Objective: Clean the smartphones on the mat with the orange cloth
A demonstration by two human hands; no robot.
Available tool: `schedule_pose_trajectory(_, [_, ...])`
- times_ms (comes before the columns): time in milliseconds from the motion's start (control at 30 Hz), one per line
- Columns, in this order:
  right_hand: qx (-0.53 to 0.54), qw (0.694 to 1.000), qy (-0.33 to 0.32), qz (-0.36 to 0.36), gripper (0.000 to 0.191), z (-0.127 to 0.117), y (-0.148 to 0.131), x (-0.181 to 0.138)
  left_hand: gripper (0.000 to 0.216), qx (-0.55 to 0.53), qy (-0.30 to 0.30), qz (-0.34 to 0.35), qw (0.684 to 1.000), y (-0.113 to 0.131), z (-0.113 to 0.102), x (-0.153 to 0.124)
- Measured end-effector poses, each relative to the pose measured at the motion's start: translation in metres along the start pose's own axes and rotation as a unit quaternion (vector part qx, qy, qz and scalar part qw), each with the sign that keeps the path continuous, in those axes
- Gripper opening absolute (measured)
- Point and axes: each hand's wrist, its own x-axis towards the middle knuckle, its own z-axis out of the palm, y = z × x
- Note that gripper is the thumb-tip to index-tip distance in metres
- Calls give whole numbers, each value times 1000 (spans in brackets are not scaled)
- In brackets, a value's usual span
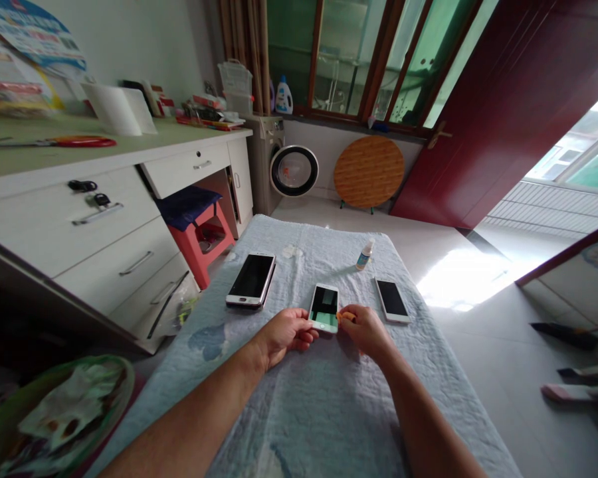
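Note:
A white smartphone with reflections on its dark screen is between my hands, above the cloth-covered table. My left hand is closed on its lower left edge. My right hand pinches a small orange thing against the phone's right edge; the fingers hide most of it, so its kind is unclear. To the left lies a larger white phone, stacked on at least one darker device. Another white phone lies to the right, screen up. Behind it stands a small spray bottle with a white top.
A pale blue quilted cloth covers the table. Left are a white drawer desk, a pink stool and a waste basket. A washing machine with its door open and a round wooden board stand beyond.

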Motion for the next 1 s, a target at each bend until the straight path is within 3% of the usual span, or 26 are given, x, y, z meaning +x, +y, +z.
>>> schedule_pose_trajectory(133, [60, 992, -110, 23, 18, -7, -2, -9, 10, 5, -1, 9, 1000, 0, 1, 1])
schedule_pose_trajectory(233, [129, 981, -135, 50, 20, -8, 0, -9, 11, 12, -2, 12, 1000, 0, 0, 1])
schedule_pose_trajectory(333, [178, 974, -118, 77, 27, -4, 4, -3, 9, 23, -11, 9, 1000, -1, -1, 1])
schedule_pose_trajectory(433, [202, 973, -62, 95, 34, 0, 8, 5, 10, 38, -29, 15, 999, -2, -2, 1])
schedule_pose_trajectory(700, [267, 956, 43, 113, 37, 3, 21, 26, 14, 54, -79, 12, 995, -3, -3, 1])
schedule_pose_trajectory(833, [286, 950, 27, 125, 38, 2, 19, 24, 18, 50, -88, 5, 995, -2, -3, -1])
schedule_pose_trajectory(1000, [279, 950, -53, 127, 37, 1, 5, 10, 17, 10, -75, 6, 997, -3, -4, 2])
